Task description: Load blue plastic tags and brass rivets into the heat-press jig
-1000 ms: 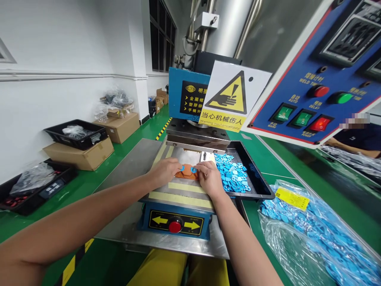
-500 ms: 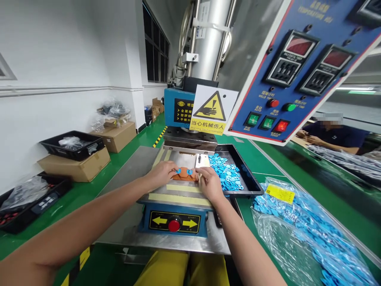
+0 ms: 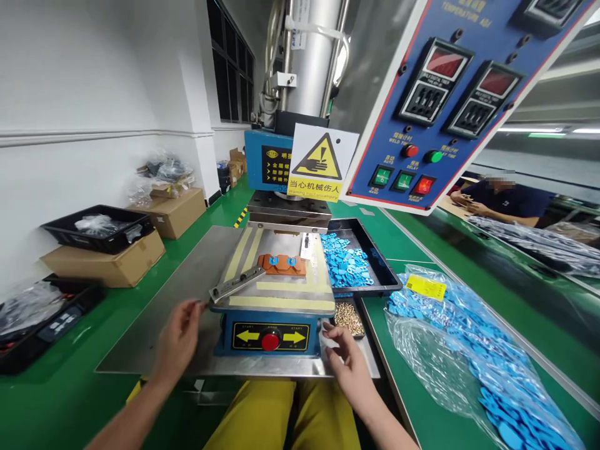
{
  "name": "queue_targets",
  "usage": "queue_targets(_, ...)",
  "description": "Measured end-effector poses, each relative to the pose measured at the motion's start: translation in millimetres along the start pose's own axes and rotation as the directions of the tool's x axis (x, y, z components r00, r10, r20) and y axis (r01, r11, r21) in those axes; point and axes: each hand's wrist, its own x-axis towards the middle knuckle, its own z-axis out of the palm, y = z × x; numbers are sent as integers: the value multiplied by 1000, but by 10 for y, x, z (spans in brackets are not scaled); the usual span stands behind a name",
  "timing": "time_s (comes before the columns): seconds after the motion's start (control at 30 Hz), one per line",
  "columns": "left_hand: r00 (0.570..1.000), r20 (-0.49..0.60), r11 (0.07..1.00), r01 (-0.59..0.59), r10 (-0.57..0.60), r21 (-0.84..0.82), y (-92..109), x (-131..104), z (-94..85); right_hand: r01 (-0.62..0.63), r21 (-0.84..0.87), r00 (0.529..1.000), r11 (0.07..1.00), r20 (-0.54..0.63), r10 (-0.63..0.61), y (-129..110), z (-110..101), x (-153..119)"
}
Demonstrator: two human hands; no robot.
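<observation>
An orange-brown block point(image 3: 284, 265) with two blue pieces point(image 3: 291, 261) on it lies on the taped metal plate point(image 3: 281, 302), below the press head point(image 3: 289, 215). A metal bar point(image 3: 238, 282) slants from the block's left end to the plate's left edge. My left hand point(image 3: 180, 337) is left of the blue base, its fingers curled near the plate's corner; whether it holds anything is too blurred to tell. My right hand point(image 3: 345, 359) stands at the right side of the base, fingers apart and holding nothing. Between the hands is a red button point(image 3: 270, 341).
A black tray point(image 3: 391, 284) of blue pieces and a small tray of brass-coloured parts point(image 3: 347, 317) stand right of the plate. Farther right lies a clear bag of blue pieces point(image 3: 506, 387). A person point(image 3: 506, 200) sits at the far right. Cartons and black bins stand left.
Both hands have left the orange-brown block and come back toward the body, to either side of the base. The slanting metal bar and brass-coloured parts now show. The view has shifted slightly.
</observation>
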Motion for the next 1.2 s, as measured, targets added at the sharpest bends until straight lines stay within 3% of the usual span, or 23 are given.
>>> queue_targets(0.1,994,76,994,90,-85,-68,-103,-444,116,-55,81,997,995,56,51,-2,99,19)
queue_targets(0.17,990,77,987,126,-119,-96,-63,-576,179,-66,109,996,992,60,59,-8,108,32)
queue_targets(0.37,995,15,989,98,-97,-110,4,-512,239,-62,96,997,993,54,57,-21,58,6)
queue_targets(0.53,994,-41,984,89,-96,-151,-38,-506,307,-92,-28,994,995,58,93,-62,61,12)
queue_targets(0.8,998,-11,991,62,-64,-122,-40,-505,284,-91,-121,993,988,60,99,-110,30,1)
queue_targets(0.9,989,-21,986,141,-143,-90,-29,-420,245,-65,-167,998,984,12,68,-124,-53,-50)
queue_targets(1.0,971,-52,966,226,-234,-127,-50,-186,226,-46,-257,999,965,-31,39,-100,-240,-193)
queue_targets(1.1,970,-85,965,213,-228,-156,-45,181,217,-26,-358,998,933,-66,2,-12,-524,-460)
queue_targets(1.2,978,-67,980,195,-198,-47,72,509,254,-29,-443,989,896,-144,-39,89,-821,-829)
